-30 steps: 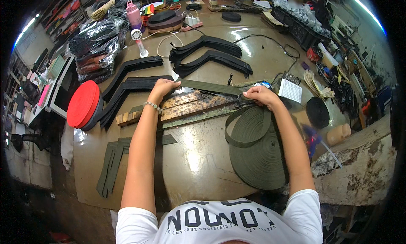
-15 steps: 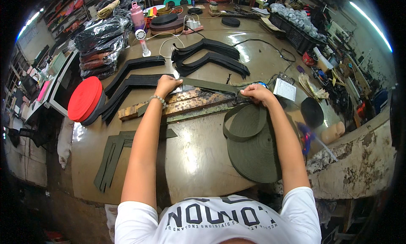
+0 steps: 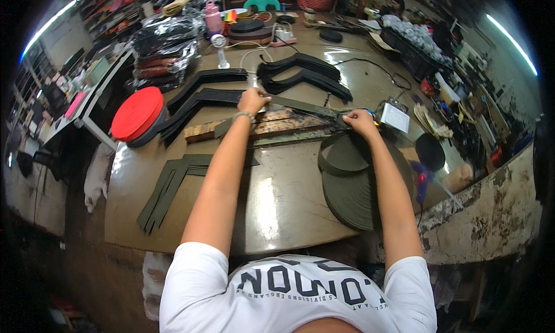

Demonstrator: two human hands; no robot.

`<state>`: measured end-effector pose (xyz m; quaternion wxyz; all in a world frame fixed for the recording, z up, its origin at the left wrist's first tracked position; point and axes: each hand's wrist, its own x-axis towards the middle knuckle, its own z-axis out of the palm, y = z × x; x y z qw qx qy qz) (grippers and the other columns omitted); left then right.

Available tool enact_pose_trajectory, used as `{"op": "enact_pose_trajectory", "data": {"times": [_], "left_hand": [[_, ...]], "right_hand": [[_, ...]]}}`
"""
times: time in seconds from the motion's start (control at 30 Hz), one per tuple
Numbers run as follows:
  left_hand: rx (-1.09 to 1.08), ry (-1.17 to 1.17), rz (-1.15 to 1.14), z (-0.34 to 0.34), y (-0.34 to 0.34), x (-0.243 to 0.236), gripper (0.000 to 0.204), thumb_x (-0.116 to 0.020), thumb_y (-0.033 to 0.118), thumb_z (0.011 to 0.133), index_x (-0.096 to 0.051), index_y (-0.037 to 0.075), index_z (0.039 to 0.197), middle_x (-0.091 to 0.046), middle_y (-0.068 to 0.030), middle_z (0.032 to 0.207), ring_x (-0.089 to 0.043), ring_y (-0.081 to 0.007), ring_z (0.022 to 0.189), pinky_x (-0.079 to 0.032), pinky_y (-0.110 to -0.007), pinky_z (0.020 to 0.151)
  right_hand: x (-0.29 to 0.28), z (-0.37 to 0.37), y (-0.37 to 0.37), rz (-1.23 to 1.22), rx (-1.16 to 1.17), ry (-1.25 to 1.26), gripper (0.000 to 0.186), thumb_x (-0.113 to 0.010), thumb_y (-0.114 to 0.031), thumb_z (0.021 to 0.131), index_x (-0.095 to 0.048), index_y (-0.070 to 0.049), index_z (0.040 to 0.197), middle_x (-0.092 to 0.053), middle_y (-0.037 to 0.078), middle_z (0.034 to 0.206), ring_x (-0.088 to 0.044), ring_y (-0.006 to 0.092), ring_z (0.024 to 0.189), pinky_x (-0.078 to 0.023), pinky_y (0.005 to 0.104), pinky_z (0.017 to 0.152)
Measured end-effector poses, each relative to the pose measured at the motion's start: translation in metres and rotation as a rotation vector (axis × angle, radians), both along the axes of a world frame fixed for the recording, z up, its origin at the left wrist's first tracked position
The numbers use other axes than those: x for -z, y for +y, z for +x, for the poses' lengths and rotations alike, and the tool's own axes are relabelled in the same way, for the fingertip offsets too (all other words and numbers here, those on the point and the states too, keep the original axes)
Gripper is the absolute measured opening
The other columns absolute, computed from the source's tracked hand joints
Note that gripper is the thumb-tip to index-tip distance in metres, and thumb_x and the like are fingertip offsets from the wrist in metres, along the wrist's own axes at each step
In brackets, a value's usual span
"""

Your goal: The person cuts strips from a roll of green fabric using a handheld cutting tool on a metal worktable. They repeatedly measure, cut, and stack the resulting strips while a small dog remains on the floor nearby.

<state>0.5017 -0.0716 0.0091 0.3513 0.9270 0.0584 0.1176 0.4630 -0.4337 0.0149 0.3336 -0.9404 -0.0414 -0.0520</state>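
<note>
A strip of olive-green webbing (image 3: pixel 303 106) is stretched between my hands, above a pair of worn wooden bars (image 3: pixel 283 123). My left hand (image 3: pixel 253 101) pinches it at the bars' far side, beside the black strips. At the bars' right end, my right hand (image 3: pixel 361 123) has its fingers closed on the same webbing. Below my right hand lies a large coil of olive webbing (image 3: pixel 351 201), with a loose loop rising from its top; my right forearm hides part of it. Cut olive strips (image 3: pixel 167 181) lie left of my left forearm.
Bundles of black strips (image 3: pixel 202 97) lie beyond the bars. A red webbing roll (image 3: pixel 137 114) rests on a dark one at the left. Plastic-wrapped stacks (image 3: pixel 162 50), a small white fan (image 3: pixel 219 51) and a black crate (image 3: pixel 416 47) stand farther back. A dark cable (image 3: pixel 381 67) crosses the right side.
The whole view has shifted, so the table sits higher and farther right in it. Both hands keep hold of the webbing, in nearly the same place over the bars.
</note>
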Motion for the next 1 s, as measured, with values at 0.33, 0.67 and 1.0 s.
{"op": "enact_pose_trajectory", "data": {"times": [0.33, 0.67, 1.0], "left_hand": [[-0.002, -0.008, -0.042, -0.014, -0.002, -0.014, 0.033, -0.079, 0.033, 0.068, -0.073, 0.014, 0.095, -0.069, -0.0115, 0.098, -0.065, -0.0284, 0.094, -0.051, -0.04, 0.082], [-0.091, 0.057, -0.024, -0.202, 0.182, -0.035, 0.032, -0.073, 0.022, 0.077, -0.068, -0.001, 0.098, -0.07, -0.0159, 0.09, -0.067, -0.0227, 0.081, -0.052, -0.032, 0.075], [0.545, -0.152, -0.189, -0.209, 0.014, -0.058, 0.023, -0.059, 0.011, 0.088, -0.064, 0.002, 0.109, -0.062, -0.0119, 0.112, -0.057, -0.0242, 0.108, -0.044, -0.033, 0.093]], "right_hand": [[-0.009, -0.023, -0.03, 0.106, 0.12, 0.109, 0.04, -0.065, -0.037, 0.083, -0.067, 0.003, 0.087, -0.066, 0.01, 0.076, -0.06, 0.0175, 0.071, -0.046, 0.0337, 0.068], [-0.079, -0.213, 0.0, 0.167, -0.1, -0.006, 0.04, -0.073, -0.037, 0.08, -0.058, -0.001, 0.089, -0.055, 0.005, 0.074, -0.05, 0.0112, 0.07, -0.043, 0.0286, 0.064], [-0.029, -0.294, 0.085, -0.222, -0.122, 0.015, 0.039, -0.073, -0.019, 0.072, -0.055, 0.0, 0.1, -0.048, 0.018, 0.102, -0.062, 0.0385, 0.075, -0.051, 0.0462, 0.066]]}}
